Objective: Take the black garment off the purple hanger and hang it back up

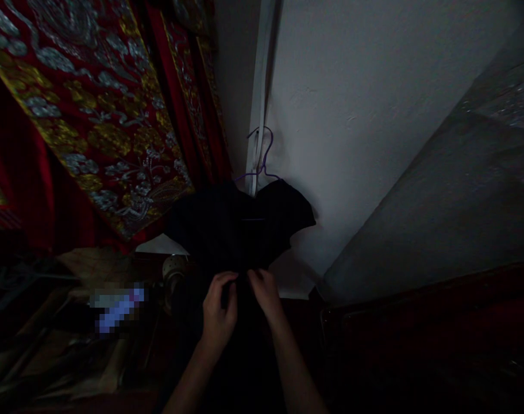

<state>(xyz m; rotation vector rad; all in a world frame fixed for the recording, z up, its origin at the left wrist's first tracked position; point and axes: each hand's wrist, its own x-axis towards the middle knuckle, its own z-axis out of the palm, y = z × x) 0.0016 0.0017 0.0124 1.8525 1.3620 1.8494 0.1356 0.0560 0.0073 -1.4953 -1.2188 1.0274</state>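
Observation:
A dark, nearly black garment [270, 230] with short sleeves hangs on a thin purple wire hanger [268, 152]. Its neckline lies open below the hanger's hook. My left hand [219, 307] pinches the front of the garment, with thumb and fingertips meeting at the cloth's middle. Close beside it, my right hand [265, 290] grips the same front edge with its fingers bent. The cloth between the two hands is too dark to show any fastening. Below my wrists the garment blends into shadow.
A red cloth embroidered in gold and silver [111, 115] hangs at upper left. The hook hangs at a pale vertical pipe [262, 75] against a grey wall [352, 115]. Wooden bars and a blurred-out blue item [119, 310] lie at lower left. Dark red furniture [438, 333] stands lower right.

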